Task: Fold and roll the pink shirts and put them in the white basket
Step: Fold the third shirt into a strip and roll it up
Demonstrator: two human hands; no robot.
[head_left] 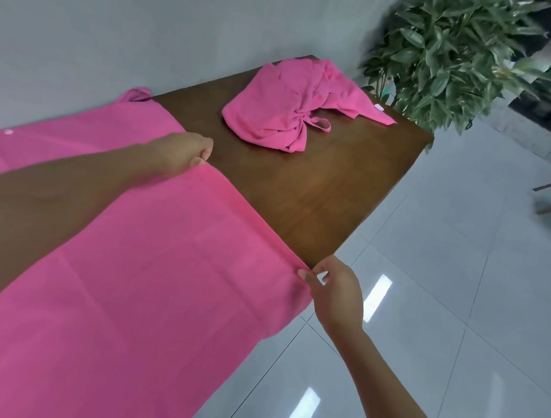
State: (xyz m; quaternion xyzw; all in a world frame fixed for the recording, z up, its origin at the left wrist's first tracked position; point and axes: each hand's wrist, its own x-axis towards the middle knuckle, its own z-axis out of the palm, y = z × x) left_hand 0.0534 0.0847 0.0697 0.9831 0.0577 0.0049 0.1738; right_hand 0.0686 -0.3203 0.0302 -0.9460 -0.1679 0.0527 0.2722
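We are looking down at a large flat pink shirt of soft knit fabric (129, 278), which is lying spread over the near part of a dark brown wooden table (320, 193) and covering it from the wall side to the floor side. Its surface is lying smooth with faint crease lines, and its far hem is running in a straight line across the wood. Our left hand (184, 153) is gripping that hem at the wall-side end, fingers curled over the fabric. Our right hand (336, 291) is pinching the same hem at the table's floor-side edge, thumb and forefinger pressed together on the cloth, the other fingers loosely bent. A little of the shirt is hanging over that edge.

Farther along the table, a second, crumpled pink shirt (292, 107) is sitting in a loose heap, well apart from the flat one. A leafy green plant (456, 57) is standing just beyond the table's far corner, above the glossy grey tiled floor (446, 297).
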